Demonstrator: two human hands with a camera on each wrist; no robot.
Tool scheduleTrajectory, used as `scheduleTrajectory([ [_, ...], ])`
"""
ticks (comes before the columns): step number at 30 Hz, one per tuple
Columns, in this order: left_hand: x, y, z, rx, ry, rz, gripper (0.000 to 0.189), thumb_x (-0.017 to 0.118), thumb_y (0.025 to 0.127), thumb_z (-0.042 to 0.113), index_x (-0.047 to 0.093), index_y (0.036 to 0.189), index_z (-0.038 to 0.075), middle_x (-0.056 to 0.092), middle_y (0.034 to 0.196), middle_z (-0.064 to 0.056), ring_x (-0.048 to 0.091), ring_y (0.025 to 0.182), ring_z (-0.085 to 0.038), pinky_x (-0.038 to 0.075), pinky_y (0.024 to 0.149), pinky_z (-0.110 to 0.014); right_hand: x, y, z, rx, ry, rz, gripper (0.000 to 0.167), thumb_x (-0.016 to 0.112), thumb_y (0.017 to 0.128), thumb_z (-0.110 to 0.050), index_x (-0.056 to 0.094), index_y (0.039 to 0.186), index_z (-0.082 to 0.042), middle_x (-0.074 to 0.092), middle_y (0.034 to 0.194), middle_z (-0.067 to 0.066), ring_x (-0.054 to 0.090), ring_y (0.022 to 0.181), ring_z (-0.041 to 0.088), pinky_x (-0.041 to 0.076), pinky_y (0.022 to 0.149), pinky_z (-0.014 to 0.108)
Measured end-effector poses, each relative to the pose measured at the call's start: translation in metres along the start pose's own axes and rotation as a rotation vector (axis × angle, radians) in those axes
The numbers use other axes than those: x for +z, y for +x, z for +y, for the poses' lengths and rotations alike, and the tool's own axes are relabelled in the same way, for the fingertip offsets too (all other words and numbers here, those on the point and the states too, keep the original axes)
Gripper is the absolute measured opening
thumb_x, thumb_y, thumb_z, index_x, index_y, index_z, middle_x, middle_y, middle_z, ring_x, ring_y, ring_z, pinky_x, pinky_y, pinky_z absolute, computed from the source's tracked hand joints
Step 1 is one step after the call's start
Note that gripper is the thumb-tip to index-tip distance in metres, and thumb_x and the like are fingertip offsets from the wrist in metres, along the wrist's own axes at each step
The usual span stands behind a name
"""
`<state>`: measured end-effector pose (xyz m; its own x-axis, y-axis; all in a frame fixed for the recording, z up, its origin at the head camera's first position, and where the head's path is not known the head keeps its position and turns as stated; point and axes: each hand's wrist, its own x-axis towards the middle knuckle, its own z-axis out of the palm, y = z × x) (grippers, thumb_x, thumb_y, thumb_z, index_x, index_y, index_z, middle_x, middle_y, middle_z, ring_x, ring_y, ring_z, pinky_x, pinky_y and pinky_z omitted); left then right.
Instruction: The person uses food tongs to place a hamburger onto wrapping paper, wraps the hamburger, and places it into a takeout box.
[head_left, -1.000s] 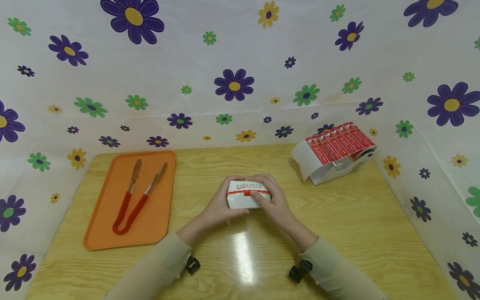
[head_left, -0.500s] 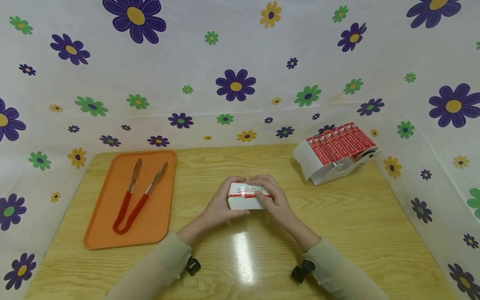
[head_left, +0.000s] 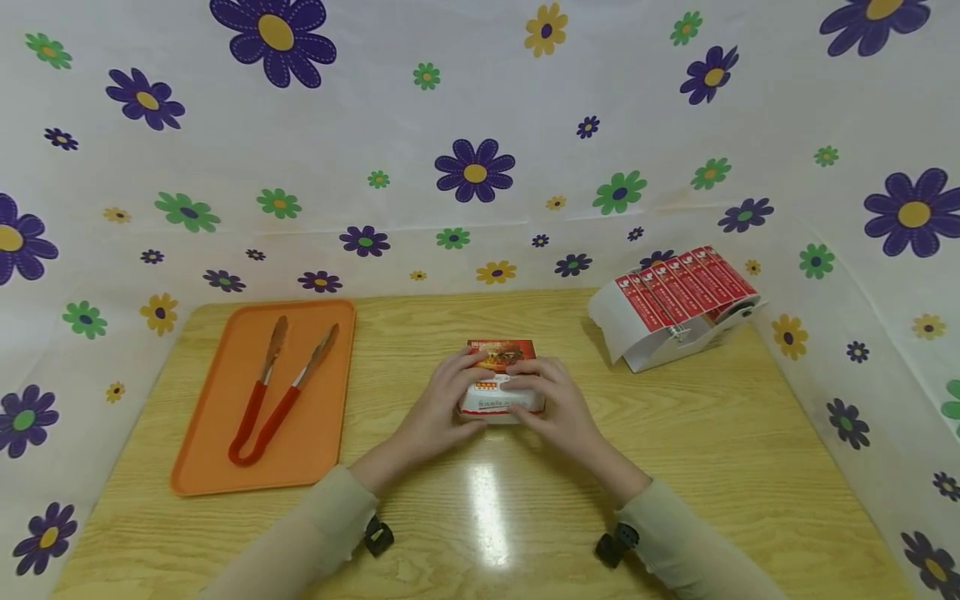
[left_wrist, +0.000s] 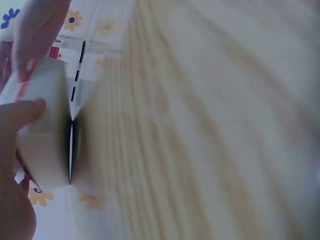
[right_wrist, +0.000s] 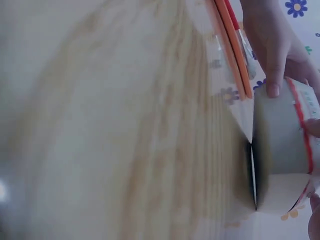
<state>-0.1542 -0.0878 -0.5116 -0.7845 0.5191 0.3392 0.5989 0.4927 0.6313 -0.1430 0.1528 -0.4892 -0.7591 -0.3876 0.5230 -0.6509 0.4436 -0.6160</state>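
Note:
A small white paperboard burger box [head_left: 504, 353], with a red burger picture on its lid, sits between my hands near the table's middle. My left hand [head_left: 442, 402] holds its left side, fingers over the lid and thumb low at the front. On the other side my right hand [head_left: 564, 402] grips it, its fingers reaching across the top and its thumb at the front edge. In the left wrist view the box's plain side [left_wrist: 46, 87] stands close over the table. The right wrist view shows the red wavy lid edge [right_wrist: 304, 122] along the front.
To the left lies an orange tray [head_left: 202, 433] bearing red-handled metal tongs [head_left: 255, 425]. At the back right a white holder [head_left: 637, 354] carries several red-printed cartons [head_left: 682, 287]. Flower-patterned cloth [head_left: 480, 108] hangs behind and along both sides of the wooden table [head_left: 420, 542].
The box has tipped so its printed lid shows, where mainly the front showed before. My fingers have shifted onto its top, and the right thumb has slid lower at the front.

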Motion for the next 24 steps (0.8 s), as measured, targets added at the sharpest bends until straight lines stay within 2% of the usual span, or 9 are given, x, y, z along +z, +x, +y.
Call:
scheduleTrajectory([
  [4,-0.006,-0.004,0.000,0.046,0.092,-0.064,0.064,0.088,0.087,0.013,0.061,0.145,0.015,0.043,0.168,-0.007,0.030,0.161,-0.036,0.034,0.129,-0.061,-0.003,-0.004,0.004,-0.029,-0.084,-0.044,0.032,0.091,0.077,0.001,0.080,0.106,-0.010,0.071,0.128,0.013,0.060,0.122,0.034,0.053,0.105,0.052],
  [10,-0.013,-0.007,-0.003,0.113,0.224,-0.151,0.056,0.076,0.099,0.028,0.058,0.152,0.019,0.041,0.171,-0.006,0.028,0.163,-0.033,0.038,0.128,-0.055,-0.014,-0.006,0.008,-0.068,-0.169,-0.151,0.035,0.093,0.080,-0.006,0.079,0.111,-0.011,0.069,0.133,0.009,0.059,0.126,0.031,0.056,0.107,0.052],
  [17,-0.012,-0.007,-0.004,0.169,0.443,-0.189,0.050,0.069,0.104,0.034,0.059,0.152,0.026,0.047,0.167,-0.005,0.035,0.161,-0.032,0.038,0.129,-0.050,-0.024,-0.005,0.015,-0.206,-0.307,-0.255,0.036,0.092,0.083,-0.016,0.078,0.116,-0.014,0.071,0.135,0.006,0.065,0.126,0.028,0.059,0.107,0.048],
  [20,-0.010,-0.007,-0.004,0.181,0.476,-0.194,0.049,0.069,0.104,0.035,0.059,0.151,0.026,0.049,0.166,-0.005,0.036,0.160,-0.034,0.039,0.128,-0.052,-0.024,-0.005,0.017,-0.252,-0.341,-0.254,0.037,0.093,0.082,-0.016,0.077,0.116,-0.013,0.072,0.134,0.008,0.066,0.124,0.028,0.060,0.105,0.047],
  [24,-0.012,-0.006,-0.004,0.207,0.500,-0.195,0.051,0.068,0.105,0.035,0.057,0.153,0.024,0.047,0.167,-0.006,0.035,0.160,-0.034,0.039,0.128,-0.052,-0.024,-0.004,0.017,-0.268,-0.350,-0.245,0.039,0.093,0.081,-0.015,0.077,0.115,-0.012,0.072,0.133,0.008,0.066,0.123,0.029,0.060,0.104,0.047],
])
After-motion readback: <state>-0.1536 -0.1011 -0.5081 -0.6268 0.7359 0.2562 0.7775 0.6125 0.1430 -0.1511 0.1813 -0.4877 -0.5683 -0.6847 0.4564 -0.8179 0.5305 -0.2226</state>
